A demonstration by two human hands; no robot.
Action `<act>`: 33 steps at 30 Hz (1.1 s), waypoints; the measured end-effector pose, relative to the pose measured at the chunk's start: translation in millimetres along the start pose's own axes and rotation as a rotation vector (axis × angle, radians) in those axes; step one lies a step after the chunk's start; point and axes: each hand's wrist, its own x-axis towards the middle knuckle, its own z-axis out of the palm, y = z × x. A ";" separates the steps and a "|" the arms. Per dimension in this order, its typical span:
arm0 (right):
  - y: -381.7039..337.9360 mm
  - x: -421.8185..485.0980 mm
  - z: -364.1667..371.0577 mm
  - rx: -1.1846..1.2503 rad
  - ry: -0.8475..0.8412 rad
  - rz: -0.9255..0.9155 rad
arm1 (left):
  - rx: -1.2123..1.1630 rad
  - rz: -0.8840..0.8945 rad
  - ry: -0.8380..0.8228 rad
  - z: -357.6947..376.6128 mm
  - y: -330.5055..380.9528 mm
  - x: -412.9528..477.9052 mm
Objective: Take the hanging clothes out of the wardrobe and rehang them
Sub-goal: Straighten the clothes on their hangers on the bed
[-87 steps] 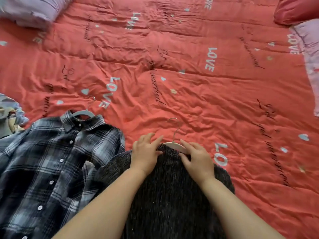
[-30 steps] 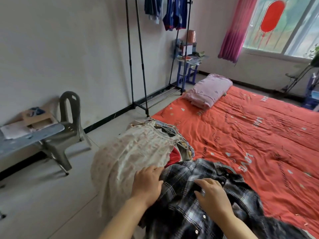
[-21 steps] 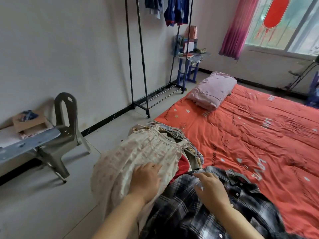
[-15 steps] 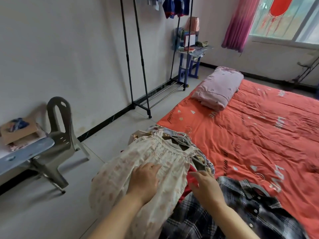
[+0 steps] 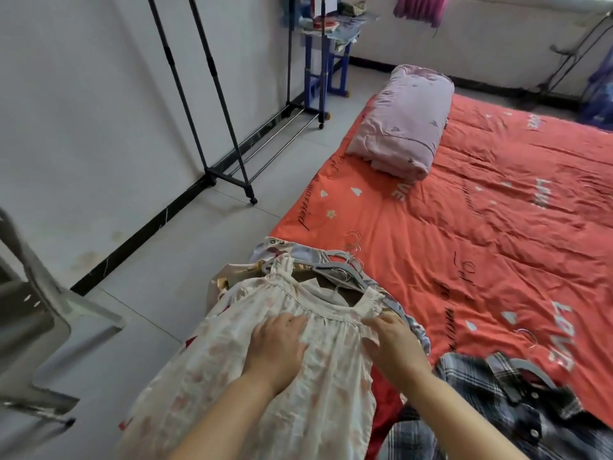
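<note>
Change: the right grip has left the plaid shirt and come over to the dress, where the left grip was already resting.
Left grip: lies flat on the dress's chest, fingers straight, clasping nothing.
Right grip: fingers laid nearly straight on the dress's shoulder frill, not closed round it.
Dress: on top of the pile at the near corner of the bed, its skirt hanging over the edge toward the floor; a hanger shows in its neck.
Hangers: a cluster of hooks sticks out just beyond the dress's collar.
Plaid shirt: on its hanger, flat on the bed, just right of the pile.
Meaning: the shirt looks finished with and the dress seems to be the next garment in hand; most of the pile is not yet rehung.
Rack: stands against the wall, well apart from the pile across the floor.
Room: a folded pink quilt at the bed's far end, a grey chair at left, tiled floor between.
</note>
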 end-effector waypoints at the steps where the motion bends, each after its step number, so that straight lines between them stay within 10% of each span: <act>1: 4.9 14.4 5.3 0.005 -0.001 0.020 | 0.001 0.012 -0.013 7.8 -5.2 13.7; 20: 79.3 222.5 111.8 -0.064 0.062 0.279 | -0.119 0.199 0.117 116.5 -58.2 154.7; 33: 13.4 135.0 35.1 0.015 0.781 -0.181 | -0.178 0.335 0.479 24.9 -34.1 118.2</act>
